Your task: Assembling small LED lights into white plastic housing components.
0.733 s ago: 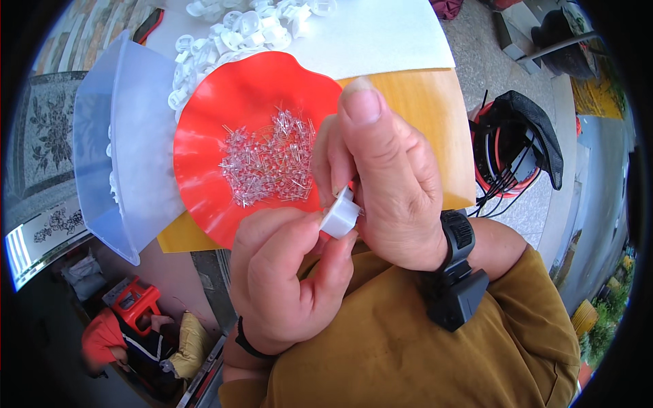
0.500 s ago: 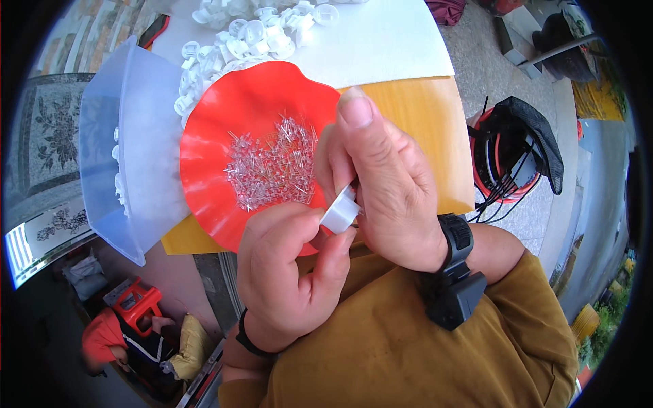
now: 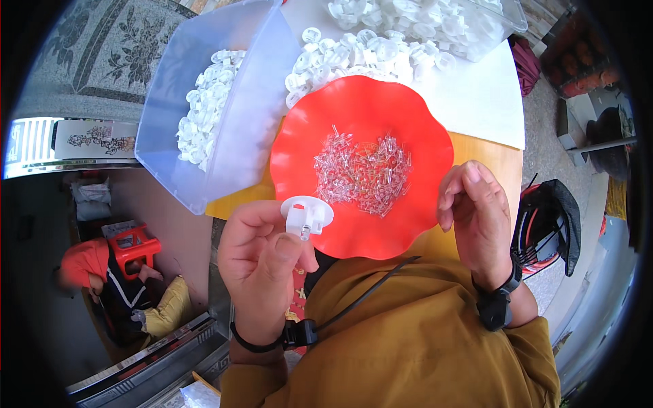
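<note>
In my left hand [image 3: 262, 262] is a round-flanged white plastic part [image 3: 307, 212], pinched between thumb and fingers at the near left of the red bowl. A small clear piece with a rounded tip [image 3: 305, 232] shows at the part's near end. My right hand [image 3: 479, 217] hangs over the bowl's right edge, its fingers curled in and nothing visible between them. The wavy-rimmed red bowl [image 3: 299, 160] carries a loose heap of clear small LEDs with thin wire legs [image 3: 364, 173].
Left of the bowl stands a translucent plastic bin [image 3: 170, 146] with white parts [image 3: 211, 112] inside. More white parts [image 3: 360, 58] lie behind the bowl, beside a second clear container [image 3: 500, 27]. A person in red [image 3: 88, 262] is at lower left, near a red stool [image 3: 134, 250].
My hands have moved apart. The left keeps the white part and has turned its flange upward; the right has let go and moved right. The view has shifted, showing more of the bins.
</note>
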Demonstrator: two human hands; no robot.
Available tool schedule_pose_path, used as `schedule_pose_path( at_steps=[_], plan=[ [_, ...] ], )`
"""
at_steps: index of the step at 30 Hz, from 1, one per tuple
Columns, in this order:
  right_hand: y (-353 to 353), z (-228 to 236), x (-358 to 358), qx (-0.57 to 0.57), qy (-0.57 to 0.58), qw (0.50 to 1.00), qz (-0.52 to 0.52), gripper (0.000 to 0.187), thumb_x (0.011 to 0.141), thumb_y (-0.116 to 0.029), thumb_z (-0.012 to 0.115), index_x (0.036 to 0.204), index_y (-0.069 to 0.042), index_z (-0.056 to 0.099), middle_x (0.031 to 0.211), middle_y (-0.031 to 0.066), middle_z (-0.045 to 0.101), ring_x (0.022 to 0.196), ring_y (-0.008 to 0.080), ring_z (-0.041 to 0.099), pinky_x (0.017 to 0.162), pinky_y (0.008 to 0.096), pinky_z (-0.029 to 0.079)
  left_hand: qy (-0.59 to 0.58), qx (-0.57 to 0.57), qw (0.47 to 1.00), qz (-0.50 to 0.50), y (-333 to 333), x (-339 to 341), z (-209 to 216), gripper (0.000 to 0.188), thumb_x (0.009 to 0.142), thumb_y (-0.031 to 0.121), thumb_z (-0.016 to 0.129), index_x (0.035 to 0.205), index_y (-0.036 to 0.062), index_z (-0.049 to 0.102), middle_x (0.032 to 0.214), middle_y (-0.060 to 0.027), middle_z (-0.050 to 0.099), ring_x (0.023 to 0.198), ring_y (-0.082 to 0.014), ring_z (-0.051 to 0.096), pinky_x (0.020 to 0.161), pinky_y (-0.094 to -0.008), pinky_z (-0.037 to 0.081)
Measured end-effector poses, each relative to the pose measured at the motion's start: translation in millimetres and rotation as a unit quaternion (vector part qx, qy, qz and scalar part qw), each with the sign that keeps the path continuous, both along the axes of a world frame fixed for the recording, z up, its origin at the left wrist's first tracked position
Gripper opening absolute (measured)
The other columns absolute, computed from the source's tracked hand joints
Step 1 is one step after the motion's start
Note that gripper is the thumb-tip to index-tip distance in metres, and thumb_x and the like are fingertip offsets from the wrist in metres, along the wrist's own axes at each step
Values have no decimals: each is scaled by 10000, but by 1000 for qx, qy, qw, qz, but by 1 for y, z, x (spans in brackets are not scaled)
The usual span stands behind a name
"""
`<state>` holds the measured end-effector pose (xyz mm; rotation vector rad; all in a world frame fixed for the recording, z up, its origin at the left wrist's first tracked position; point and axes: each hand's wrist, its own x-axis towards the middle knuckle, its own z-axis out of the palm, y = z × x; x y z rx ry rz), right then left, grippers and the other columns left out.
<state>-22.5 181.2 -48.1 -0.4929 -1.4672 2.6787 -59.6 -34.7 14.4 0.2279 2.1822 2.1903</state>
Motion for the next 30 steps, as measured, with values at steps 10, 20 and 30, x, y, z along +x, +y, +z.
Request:
schedule_pose_path(
  at_steps=[10, 20, 30],
  plan=[
    [-4, 3, 1, 26, -23, 999, 16, 277, 950, -286, 486, 773, -78, 540, 687, 13, 554, 572, 79, 501, 522, 213, 396, 77, -6, 996, -40, -6, 3, -12, 266, 871, 161, 579, 1031, -31, 488, 859, -139, 566, 557, -111, 516, 482, -213, 430],
    [-21, 23, -9, 171, 175, 955, 167, 315, 767, -91, 740, 1003, -59, 534, 877, 4, 535, 690, 76, 493, 601, 211, 404, 178, -73, 978, -81, -19, 10, -23, 265, 810, 32, 658, 1031, -18, 521, 973, -139, 549, 725, -128, 551, 623, -225, 459],
    [-39, 37, -28, 246, 286, 902, 212, 411, 731, -120, 768, 1086, -33, 581, 1018, 79, 575, 822, 164, 568, 674, 275, 468, 202, -64, 973, -91, -20, 6, -31, 287, 786, 20, 681, 1030, -2, 531, 964, -139, 585, 684, -120, 558, 610, -228, 463]
  ],
)
